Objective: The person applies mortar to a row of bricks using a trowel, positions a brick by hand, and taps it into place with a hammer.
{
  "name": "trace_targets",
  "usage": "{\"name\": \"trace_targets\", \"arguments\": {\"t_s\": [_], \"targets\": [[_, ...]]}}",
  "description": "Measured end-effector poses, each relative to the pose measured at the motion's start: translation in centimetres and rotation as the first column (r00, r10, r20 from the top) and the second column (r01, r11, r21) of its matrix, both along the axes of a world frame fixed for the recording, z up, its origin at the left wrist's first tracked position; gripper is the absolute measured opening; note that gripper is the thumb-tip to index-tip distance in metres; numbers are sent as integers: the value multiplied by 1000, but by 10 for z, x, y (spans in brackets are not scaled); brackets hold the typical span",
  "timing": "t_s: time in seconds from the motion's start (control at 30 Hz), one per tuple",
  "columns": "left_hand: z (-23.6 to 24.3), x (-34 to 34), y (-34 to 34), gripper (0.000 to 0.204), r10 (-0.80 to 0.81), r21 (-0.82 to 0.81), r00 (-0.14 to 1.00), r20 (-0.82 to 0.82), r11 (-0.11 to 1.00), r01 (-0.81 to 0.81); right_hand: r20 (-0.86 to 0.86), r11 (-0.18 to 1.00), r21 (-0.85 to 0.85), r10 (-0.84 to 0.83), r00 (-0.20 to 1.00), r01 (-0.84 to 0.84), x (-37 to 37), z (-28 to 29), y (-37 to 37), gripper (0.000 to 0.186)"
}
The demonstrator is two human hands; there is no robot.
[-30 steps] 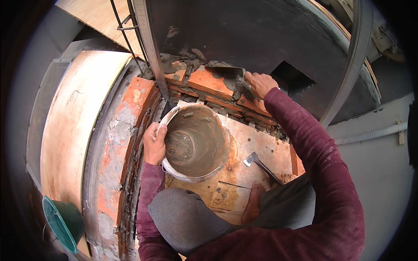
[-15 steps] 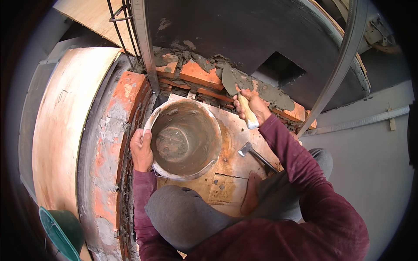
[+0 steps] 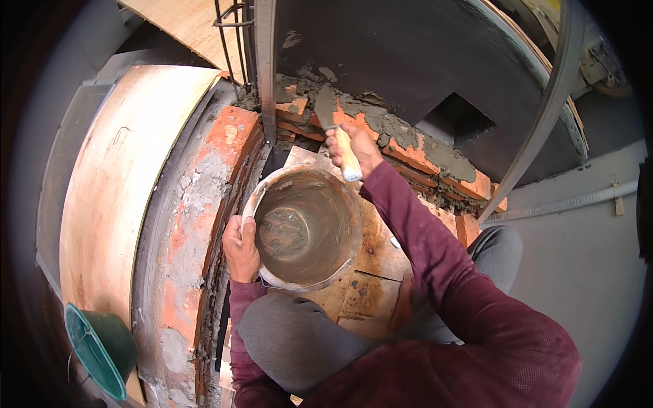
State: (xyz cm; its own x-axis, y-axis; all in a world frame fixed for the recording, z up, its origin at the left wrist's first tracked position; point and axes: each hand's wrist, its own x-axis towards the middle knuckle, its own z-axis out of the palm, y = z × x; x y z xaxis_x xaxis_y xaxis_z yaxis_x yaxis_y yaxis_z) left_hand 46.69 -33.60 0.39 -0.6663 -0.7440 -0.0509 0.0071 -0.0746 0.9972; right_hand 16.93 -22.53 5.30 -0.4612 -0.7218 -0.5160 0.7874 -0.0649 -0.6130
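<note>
Both hands are busy: my right hand clamps the trowel, blade pointing away onto the mortar atop the bricks; left hand grips the bucket rim, just below.

Soft, even daylight falls from above with faint shadows and no glare. The centre is sharp; fisheye bending curves straight edges, and the rim darkens into a black, blurred vignette.
</note>
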Motion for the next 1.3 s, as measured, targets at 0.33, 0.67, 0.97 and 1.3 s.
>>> {"name": "trace_targets", "arguments": {"t_s": [0.33, 0.67, 0.97, 1.3], "targets": [[14, -22, -6, 25, -82, -19, 997, 11, 996, 83, -346, 881, 431, 360, 867, -194, -4, -7, -20, 28], [10, -38, 0, 28, -121, -29, 992, 26, 992, 122, -387, 521, 833, 790, 475, -188, -108, 50, -37, 34], [8, -27, -12, 25, -105, 26, 994, -24, 994, 105, -453, 705, 707, 513, 729, -56, -34, 24, 60, 29], [13, -26, -9, 23, -117, -6, 993, 30, 993, 117, -521, 702, 712, 547, 656, -19, -11, -7, -55, 40]]}}
